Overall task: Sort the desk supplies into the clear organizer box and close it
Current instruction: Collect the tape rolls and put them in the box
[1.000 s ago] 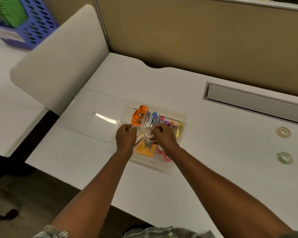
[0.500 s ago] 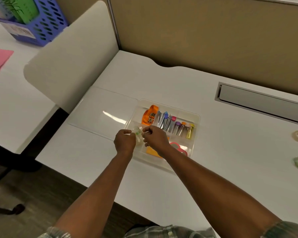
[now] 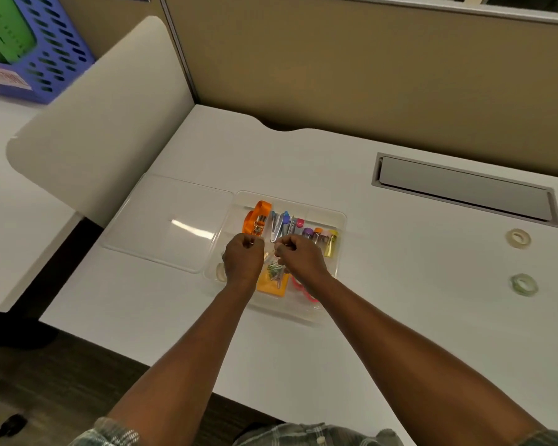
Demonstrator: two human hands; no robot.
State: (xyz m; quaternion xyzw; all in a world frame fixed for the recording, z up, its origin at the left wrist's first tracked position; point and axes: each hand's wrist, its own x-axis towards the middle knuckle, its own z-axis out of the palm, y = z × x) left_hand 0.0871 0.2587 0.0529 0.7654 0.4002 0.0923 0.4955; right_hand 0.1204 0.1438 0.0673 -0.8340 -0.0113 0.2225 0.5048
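A: Organizer box (image 3: 341, 222), lid on or off?
B: Off. The clear lid (image 3: 174, 220) lies flat on the surface (image 3: 400, 317), touching the box's left side.
A: And the grips?
B: Left grip (image 3: 244, 254) and right grip (image 3: 300, 257) hang over the box's middle, side by side, fingers curled. Whether either pinches anything, I cannot tell.
A: Supplies?
B: Paper clips (image 3: 274, 271) and a pale tape roll (image 3: 220, 272) sit inside the box. A cream roll (image 3: 518, 238) and a green roll (image 3: 524, 284) lie well to its right.
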